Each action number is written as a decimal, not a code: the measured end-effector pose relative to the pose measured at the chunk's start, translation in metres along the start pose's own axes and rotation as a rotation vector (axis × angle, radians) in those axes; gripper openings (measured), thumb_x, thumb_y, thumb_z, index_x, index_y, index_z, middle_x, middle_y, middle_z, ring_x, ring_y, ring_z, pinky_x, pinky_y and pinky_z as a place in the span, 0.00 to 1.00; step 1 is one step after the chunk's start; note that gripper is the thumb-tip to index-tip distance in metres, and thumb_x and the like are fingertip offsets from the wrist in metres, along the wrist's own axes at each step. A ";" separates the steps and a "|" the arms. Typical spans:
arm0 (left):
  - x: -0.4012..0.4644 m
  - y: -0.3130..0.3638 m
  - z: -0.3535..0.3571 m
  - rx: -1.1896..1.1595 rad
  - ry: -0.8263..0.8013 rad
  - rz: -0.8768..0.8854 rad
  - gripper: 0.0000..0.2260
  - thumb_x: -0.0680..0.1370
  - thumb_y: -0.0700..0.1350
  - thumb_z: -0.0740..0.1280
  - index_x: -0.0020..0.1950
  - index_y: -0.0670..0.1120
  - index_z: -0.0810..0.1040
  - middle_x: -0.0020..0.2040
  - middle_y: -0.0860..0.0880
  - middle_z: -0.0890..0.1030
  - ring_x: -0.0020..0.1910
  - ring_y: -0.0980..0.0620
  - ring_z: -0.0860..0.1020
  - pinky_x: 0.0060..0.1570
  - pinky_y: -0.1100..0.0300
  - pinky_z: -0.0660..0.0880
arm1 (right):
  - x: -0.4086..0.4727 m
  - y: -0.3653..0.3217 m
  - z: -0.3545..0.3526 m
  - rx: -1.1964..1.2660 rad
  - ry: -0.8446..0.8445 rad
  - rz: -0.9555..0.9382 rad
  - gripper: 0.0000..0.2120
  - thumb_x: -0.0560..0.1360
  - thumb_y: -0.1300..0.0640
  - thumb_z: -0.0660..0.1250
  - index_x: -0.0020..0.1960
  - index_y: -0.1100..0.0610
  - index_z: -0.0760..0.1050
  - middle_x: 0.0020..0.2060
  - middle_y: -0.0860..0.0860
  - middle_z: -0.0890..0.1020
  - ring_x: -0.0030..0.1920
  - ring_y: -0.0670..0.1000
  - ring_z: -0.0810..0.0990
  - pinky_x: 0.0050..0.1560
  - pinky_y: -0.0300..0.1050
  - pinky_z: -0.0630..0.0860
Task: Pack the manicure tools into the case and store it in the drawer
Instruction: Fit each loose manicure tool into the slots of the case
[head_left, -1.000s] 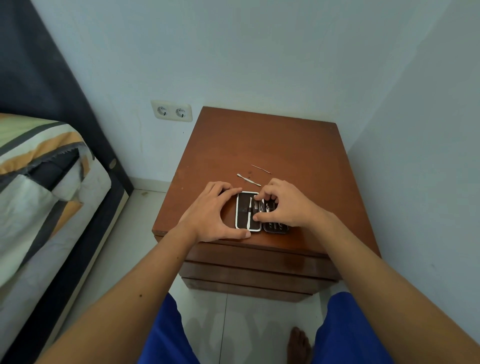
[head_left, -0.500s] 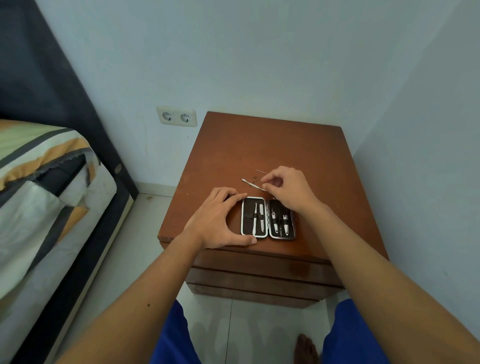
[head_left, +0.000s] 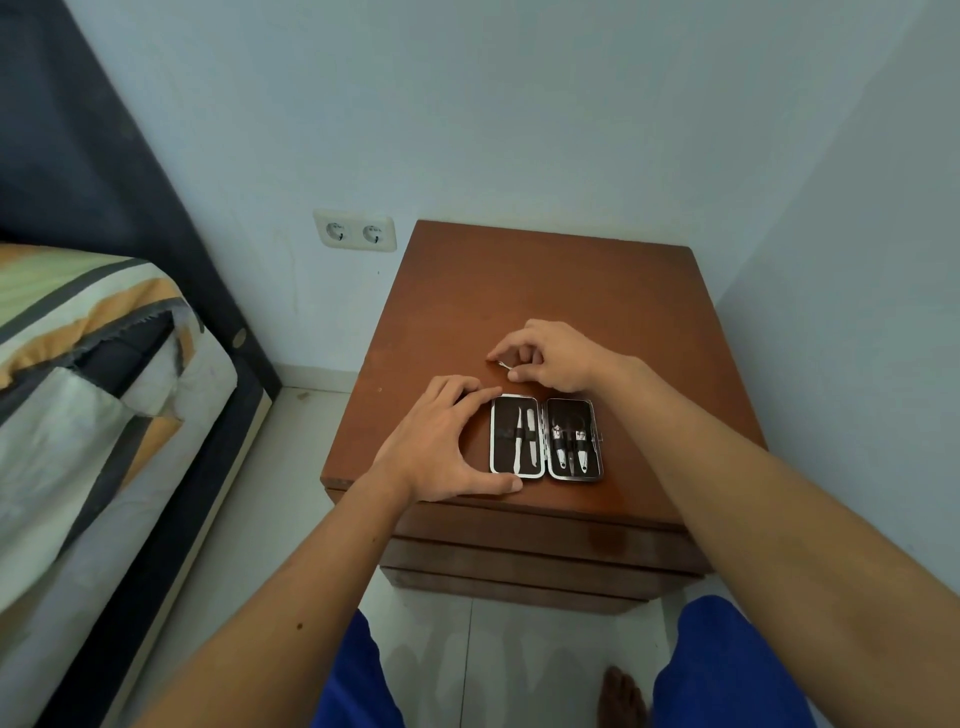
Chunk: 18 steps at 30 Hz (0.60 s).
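Observation:
A small black manicure case (head_left: 545, 437) with a silver rim lies open near the front edge of a brown wooden nightstand (head_left: 545, 291). Two tools sit in its left half, three in its right. My left hand (head_left: 441, 441) rests against the case's left side, thumb along its front corner, fingers at its back corner. My right hand (head_left: 550, 356) is just behind the case, fingertips pinched on a thin metal tool (head_left: 503, 365) on the wood; only the tool's tip shows. The other loose tool is hidden by this hand.
The nightstand's drawer fronts (head_left: 540, 551) are shut below the top. A bed (head_left: 88, 395) with a striped cover stands at the left. A double wall socket (head_left: 355, 231) is behind. Walls close in at the back and right. My foot (head_left: 621, 693) is on the tiled floor.
My right hand left the case and moved back to the loose tools, then closed its fingers on one. My left hand stayed at the case.

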<state>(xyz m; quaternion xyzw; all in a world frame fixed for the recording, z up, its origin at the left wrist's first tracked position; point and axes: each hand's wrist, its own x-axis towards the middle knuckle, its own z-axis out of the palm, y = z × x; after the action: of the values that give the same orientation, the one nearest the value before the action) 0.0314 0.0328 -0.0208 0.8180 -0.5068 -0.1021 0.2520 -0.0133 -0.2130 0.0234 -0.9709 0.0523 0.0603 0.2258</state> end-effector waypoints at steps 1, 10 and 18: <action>0.000 0.000 0.000 0.000 -0.002 -0.002 0.52 0.65 0.76 0.74 0.82 0.53 0.65 0.75 0.55 0.66 0.75 0.57 0.60 0.75 0.56 0.63 | 0.000 0.001 0.000 0.019 0.012 -0.001 0.16 0.78 0.54 0.75 0.64 0.42 0.82 0.47 0.48 0.77 0.44 0.43 0.75 0.55 0.46 0.76; 0.000 0.000 0.001 -0.002 0.001 -0.004 0.52 0.64 0.77 0.74 0.82 0.53 0.65 0.75 0.56 0.66 0.75 0.58 0.60 0.76 0.56 0.64 | -0.002 0.009 0.000 0.276 0.120 0.118 0.14 0.69 0.55 0.83 0.51 0.52 0.84 0.39 0.50 0.87 0.37 0.48 0.84 0.43 0.40 0.79; 0.000 0.000 0.001 -0.034 0.008 -0.006 0.53 0.63 0.77 0.74 0.82 0.52 0.67 0.71 0.57 0.68 0.73 0.58 0.62 0.75 0.53 0.67 | -0.028 -0.002 0.006 0.737 0.339 0.185 0.10 0.74 0.59 0.79 0.50 0.61 0.81 0.36 0.57 0.88 0.34 0.53 0.85 0.41 0.48 0.84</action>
<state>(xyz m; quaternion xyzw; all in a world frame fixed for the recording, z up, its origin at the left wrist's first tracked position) 0.0312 0.0324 -0.0215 0.8156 -0.5014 -0.1084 0.2677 -0.0415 -0.2066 0.0223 -0.8125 0.1938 -0.1031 0.5401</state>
